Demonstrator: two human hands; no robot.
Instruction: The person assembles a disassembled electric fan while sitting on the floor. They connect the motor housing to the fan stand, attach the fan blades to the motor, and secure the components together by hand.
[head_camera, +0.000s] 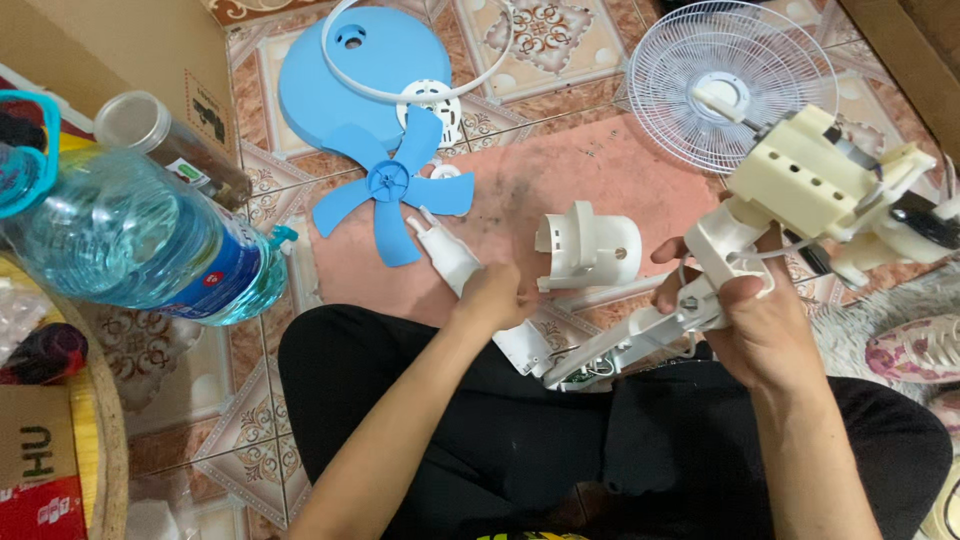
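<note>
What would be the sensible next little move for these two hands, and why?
Probably bring the white cover piece in the left hand toward the fan motor assembly, since the right hand grips that assembly's neck and the two parts are apart.

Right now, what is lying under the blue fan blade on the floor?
The blue fan blade rests partly on a pink mat and partly on patterned floor tiles. Its upper blade overlaps a white round part. Whatever is beneath its hub is covered.
</note>
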